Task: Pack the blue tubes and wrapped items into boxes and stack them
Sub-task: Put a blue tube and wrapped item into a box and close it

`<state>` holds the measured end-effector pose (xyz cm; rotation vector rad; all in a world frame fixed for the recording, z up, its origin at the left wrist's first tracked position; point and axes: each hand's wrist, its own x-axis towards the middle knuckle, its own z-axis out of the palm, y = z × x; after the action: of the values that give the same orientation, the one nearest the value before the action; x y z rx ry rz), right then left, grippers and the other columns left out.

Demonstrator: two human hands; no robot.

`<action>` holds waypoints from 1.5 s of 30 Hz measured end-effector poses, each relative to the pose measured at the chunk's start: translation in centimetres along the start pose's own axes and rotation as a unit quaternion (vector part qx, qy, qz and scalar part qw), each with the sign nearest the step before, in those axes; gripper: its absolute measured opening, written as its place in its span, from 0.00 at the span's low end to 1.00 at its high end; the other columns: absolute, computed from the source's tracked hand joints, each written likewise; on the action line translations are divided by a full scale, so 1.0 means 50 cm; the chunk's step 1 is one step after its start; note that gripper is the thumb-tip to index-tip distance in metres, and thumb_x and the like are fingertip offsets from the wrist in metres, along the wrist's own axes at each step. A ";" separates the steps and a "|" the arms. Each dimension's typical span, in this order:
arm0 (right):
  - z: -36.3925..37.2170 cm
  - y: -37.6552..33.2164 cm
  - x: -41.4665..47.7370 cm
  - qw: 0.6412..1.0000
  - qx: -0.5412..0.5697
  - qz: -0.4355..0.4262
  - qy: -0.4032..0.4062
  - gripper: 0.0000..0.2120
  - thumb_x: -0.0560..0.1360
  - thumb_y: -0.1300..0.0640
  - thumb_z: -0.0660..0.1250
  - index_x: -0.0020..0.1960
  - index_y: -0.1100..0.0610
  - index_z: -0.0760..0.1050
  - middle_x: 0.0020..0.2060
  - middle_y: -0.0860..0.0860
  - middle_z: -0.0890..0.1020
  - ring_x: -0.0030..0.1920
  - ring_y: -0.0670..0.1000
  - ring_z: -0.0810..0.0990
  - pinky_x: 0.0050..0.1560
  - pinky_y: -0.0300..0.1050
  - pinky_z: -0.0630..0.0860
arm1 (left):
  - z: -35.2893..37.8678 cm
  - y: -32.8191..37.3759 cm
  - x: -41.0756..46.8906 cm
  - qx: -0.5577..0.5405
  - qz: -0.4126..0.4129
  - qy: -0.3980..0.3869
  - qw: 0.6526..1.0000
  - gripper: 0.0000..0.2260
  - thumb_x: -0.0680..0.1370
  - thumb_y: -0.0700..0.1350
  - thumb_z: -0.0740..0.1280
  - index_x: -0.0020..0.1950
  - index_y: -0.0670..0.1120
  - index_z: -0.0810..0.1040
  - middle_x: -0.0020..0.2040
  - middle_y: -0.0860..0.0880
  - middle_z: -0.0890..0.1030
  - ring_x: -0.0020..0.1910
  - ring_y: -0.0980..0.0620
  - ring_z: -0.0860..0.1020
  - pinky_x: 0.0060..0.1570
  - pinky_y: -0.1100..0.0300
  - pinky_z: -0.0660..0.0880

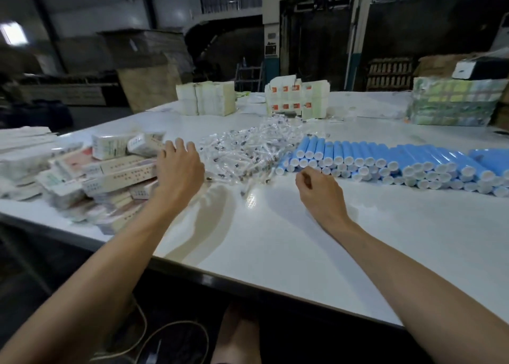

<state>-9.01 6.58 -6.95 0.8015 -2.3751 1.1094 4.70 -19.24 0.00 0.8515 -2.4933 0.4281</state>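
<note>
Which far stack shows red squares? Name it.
The middle stack, between the plain white stack and the green bundles; only it bears red squares.

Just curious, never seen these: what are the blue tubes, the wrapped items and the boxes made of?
The blue tubes look like smooth plastic, matte blue with white caps. The wrapped items sit in clear film that glints, probably plastic. The boxes look like printed cardboard, flat-sided with sharp folded edges.
</note>
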 end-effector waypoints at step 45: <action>-0.001 0.008 0.000 0.997 0.041 0.030 -0.057 0.13 0.83 0.51 0.62 0.43 0.54 0.75 0.31 0.46 0.78 0.35 0.50 0.76 0.34 0.46 0.68 | -0.048 0.050 0.117 -0.282 0.027 0.161 0.945 0.12 0.90 0.51 0.58 0.62 0.41 0.68 0.38 0.45 0.77 0.30 0.43 0.73 0.31 0.50 0.66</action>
<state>-9.23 6.81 -7.15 0.8479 -2.4752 1.2227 -0.19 -19.20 4.75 0.4384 -2.1580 -0.1290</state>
